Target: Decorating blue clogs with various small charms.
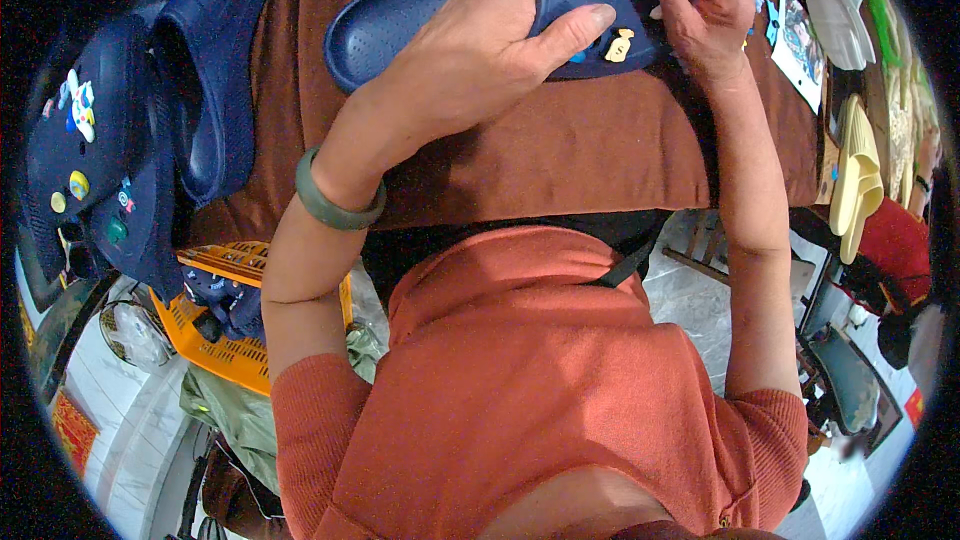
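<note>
A navy blue clog (pixel 385 25) with vent holes lies sideways on the brown cloth (pixel 560 150), its toe to the right. My left hand (pixel 480 55) reaches into its opening; the fingers are hidden inside, and the thumb presses on the outside of the upper. Close to that thumb sits a pale yellow figure-shaped charm (pixel 620 45) on the clog. At the toe end, my right hand (pixel 708 15) has its thumb and bent fingers drawn together against the upper. What they pinch, if anything, I cannot make out.
More navy clogs (pixel 205 90) with colourful charms (pixel 80 105) crowd the left. Below them stands an orange basket (pixel 215 355) holding dark blue shoes. To the right lie a printed card (pixel 800 45), clear plastic packaging (pixel 835 0) and yellow slippers (pixel 857 175).
</note>
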Available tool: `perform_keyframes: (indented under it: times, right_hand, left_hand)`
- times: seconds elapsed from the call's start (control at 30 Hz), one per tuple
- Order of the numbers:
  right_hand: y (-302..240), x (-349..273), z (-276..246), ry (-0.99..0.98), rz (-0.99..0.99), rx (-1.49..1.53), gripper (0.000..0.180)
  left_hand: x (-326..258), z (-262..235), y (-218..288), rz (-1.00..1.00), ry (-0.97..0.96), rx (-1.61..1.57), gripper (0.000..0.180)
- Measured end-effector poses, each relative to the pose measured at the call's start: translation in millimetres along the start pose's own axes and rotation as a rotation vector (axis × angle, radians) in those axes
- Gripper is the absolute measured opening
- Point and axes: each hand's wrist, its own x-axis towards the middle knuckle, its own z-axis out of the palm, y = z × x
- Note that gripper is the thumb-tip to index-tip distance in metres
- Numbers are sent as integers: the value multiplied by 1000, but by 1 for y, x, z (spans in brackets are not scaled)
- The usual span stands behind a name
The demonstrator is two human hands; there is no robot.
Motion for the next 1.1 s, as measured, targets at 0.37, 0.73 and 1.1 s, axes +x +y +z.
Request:
perform_keyframes:
  times: [0.37, 0.73, 1.1]
  right_hand:
    - [3, 7, 1, -150, -62, 152, 14]
    - [-13, 0, 5, -63, 291, 73, 12]
    - [-8, 4, 8, 56, -31, -73, 22]
  left_hand:
    - [-4, -1, -9, 317, -23, 377, 28]
    - [-1, 4, -7, 103, 4, 64, 32]
    - [-1, 1, 1, 1, -2, -9, 30]
